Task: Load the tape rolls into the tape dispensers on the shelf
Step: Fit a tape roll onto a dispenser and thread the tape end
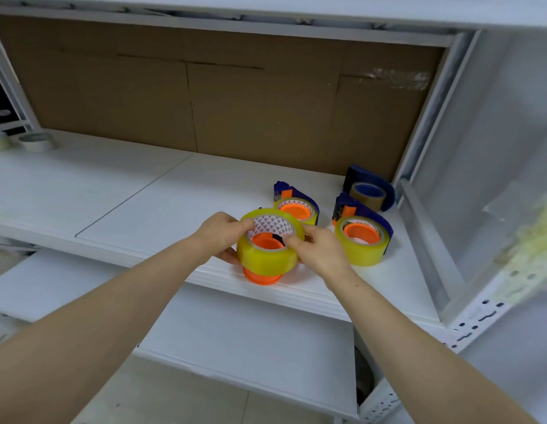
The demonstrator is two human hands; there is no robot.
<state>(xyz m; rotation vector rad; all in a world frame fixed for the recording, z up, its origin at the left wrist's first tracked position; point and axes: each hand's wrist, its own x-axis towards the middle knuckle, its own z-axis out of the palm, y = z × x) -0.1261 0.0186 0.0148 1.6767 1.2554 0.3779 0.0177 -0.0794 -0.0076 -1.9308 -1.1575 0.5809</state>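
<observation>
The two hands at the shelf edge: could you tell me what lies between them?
Head view: a yellow tape roll on an orange core, gripped between left hand and right hand.

White shelving [119, 191], brown cardboard backing [204, 96]

We saw a yellow-tinted clear tape roll [267, 250] at the shelf's front edge, tilted and partly seated over an orange dispenser hub [262, 277] that stuck out beneath it. Just behind stood a blue dispenser [293, 206] loaded with a like roll, to the right another loaded dispenser [362, 237], and behind that a blue dispenser with brown tape [369, 191]. Far left lay two pale rolls [36, 141].
</observation>
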